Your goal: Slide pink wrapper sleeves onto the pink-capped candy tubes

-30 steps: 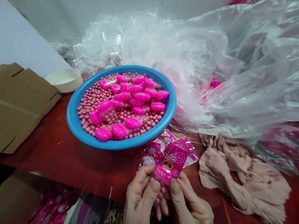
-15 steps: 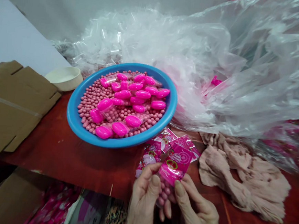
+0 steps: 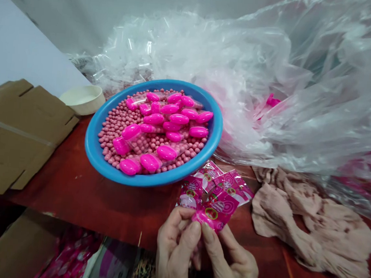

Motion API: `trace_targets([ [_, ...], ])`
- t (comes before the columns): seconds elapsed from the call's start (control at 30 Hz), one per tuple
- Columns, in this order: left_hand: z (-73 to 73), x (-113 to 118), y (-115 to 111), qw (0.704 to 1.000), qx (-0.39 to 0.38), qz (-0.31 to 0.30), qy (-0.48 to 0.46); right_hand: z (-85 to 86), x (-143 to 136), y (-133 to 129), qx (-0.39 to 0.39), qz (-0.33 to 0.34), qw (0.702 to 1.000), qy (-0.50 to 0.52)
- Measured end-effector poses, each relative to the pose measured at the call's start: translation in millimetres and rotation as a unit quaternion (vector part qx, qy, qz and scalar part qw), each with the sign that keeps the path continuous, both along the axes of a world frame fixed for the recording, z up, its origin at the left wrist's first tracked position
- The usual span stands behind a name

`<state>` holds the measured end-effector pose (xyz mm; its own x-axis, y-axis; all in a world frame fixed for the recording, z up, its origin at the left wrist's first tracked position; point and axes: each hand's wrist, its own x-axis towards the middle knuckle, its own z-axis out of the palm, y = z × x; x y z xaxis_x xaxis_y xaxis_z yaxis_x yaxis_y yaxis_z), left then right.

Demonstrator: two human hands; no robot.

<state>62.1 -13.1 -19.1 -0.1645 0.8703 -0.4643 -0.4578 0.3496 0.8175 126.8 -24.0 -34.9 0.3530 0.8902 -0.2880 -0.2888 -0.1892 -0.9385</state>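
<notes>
Pinching a pink printed packet (image 3: 216, 212) near the front edge of the red table (image 3: 103, 205), we have both hands close together at its lower part. Our left hand (image 3: 173, 249) grips it at the left, thumb pressed in front; our right hand (image 3: 233, 262) grasps it from the right, thumb tip just beside the other. Our fingers hide much of its lower end, so we cannot tell what lies inside there. Its printed top tilts up and away from us, overlapping, in our view, several loose packets (image 3: 233, 185) on the table; we cannot tell whether they touch. Beyond these, to the left, we have a blue basin (image 3: 143, 180) filled with small pink balls (image 3: 118, 123), with clear, pink-capped containers (image 3: 179, 119) lying on top. A crumpled beige cloth (image 3: 312, 239) lies to our right, below heaped clear plastic (image 3: 242, 66). At our far left we see folded cardboard (image 3: 18, 138) and, near the basin, a white bowl (image 3: 88, 103).
</notes>
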Motion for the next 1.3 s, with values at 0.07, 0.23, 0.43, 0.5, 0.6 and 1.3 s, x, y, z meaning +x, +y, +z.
trace_targets([
  [0.07,0.3,2,-4,0.999,-0.007,0.032,0.021,-2.6,-6,-5,-0.001,-0.016,1.000,-0.002],
  [0.23,0.6,5,-7,0.996,-0.024,0.074,0.042,-7.4,-15,-13,0.008,-0.036,0.999,-0.008],
  [0.43,-3.0,0,-3,0.998,-0.024,0.042,0.039,-21.2,-14,-25,0.007,-0.037,0.997,-0.068],
  [0.5,-4.7,-2,-3,0.999,-0.012,0.027,0.039,-23.0,-16,-26,0.009,-0.035,0.997,-0.067],
  [0.6,-5.8,-4,-4,0.999,-0.020,0.034,0.021,-21.4,-17,-24,0.010,-0.034,0.999,-0.040],
  [1.3,-7.0,-4,5,0.995,-0.078,0.034,-0.052,-22.5,10,-7,0.122,0.122,0.972,-0.159],
])
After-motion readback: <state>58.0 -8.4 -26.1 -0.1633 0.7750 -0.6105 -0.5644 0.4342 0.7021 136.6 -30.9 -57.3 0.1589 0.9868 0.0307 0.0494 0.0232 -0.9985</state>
